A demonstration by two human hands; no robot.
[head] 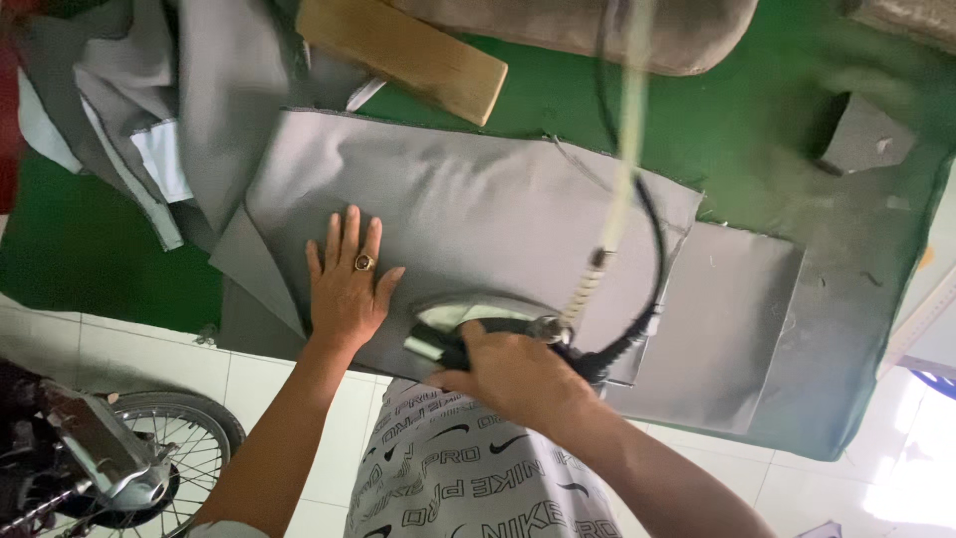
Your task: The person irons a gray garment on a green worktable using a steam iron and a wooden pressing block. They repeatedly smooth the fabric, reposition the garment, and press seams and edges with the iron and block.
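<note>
My left hand (pixel 346 281), wearing a ring, lies flat with fingers spread on a grey fabric piece (pixel 448 199) laid on a green ironing table (pixel 757 130). My right hand (pixel 513 377) grips the black handle of a steam iron (pixel 468 317), which sits on the fabric's near edge just right of my left hand. A black cord (pixel 652 234) and a pale hose (pixel 622 149) rise from the iron's back end toward the top of the view.
A wooden block (pixel 408 50) lies at the table's far side. More grey fabric (pixel 149 110) is heaped at the upper left. A grey pad (pixel 732 319) lies to the right. A bicycle wheel (pixel 169 448) stands on the white tiled floor, lower left.
</note>
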